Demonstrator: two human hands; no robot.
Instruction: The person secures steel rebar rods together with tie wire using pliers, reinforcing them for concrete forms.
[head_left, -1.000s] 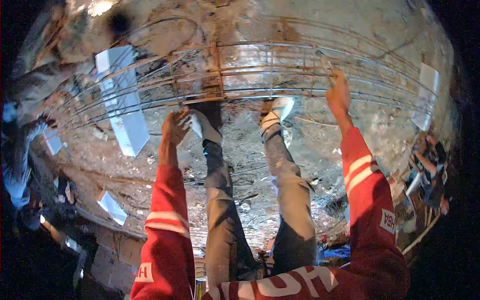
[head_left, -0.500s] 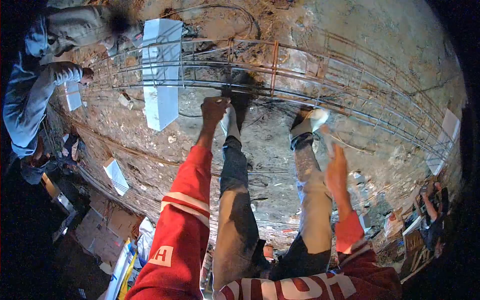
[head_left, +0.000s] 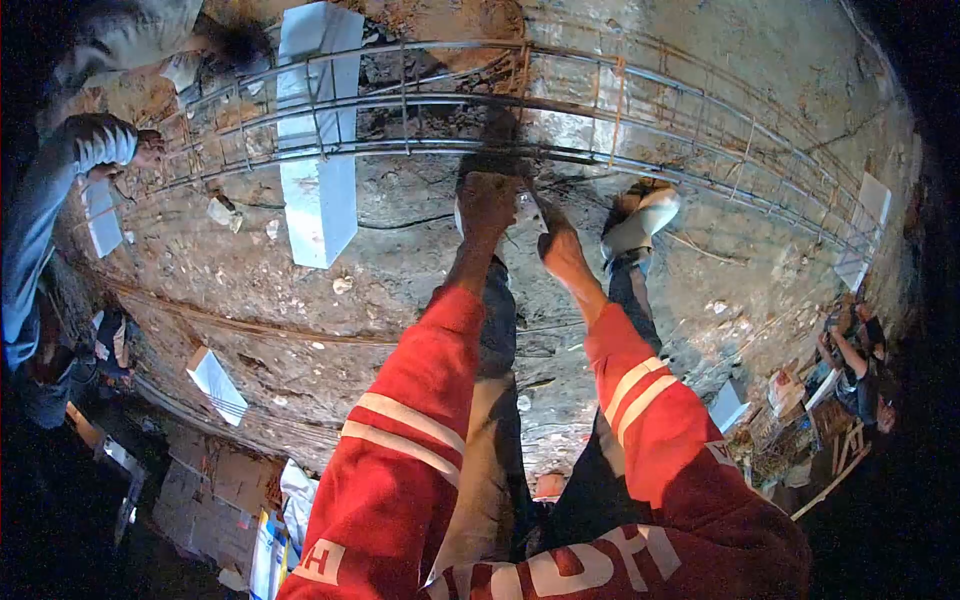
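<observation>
My left hand (head_left: 488,208) is closed just below the lower bars of a long rebar cage (head_left: 420,148); what it grips, if anything, is hidden. Close beside it on the right, my right hand (head_left: 564,252) is wrapped round a thin metal tool (head_left: 537,205). The tool's far end reaches up to the cage's lower bars, where shadow hides the contact. A white block (head_left: 320,205) lies under the bars, left of my hands. My right shoe (head_left: 640,220) stands on the ground right of the tool.
At the left a co-worker's hand (head_left: 148,148) is near the cage's end, by a smaller white block (head_left: 102,218). More white blocks (head_left: 216,386) lie lower left and at the far right. People crouch at the lower right (head_left: 856,350). Loose rods (head_left: 225,322) cross the ground.
My right hand has moved up and left with the tool, next to my left hand. My left hand has shifted right along the cage. The view has shifted too.
</observation>
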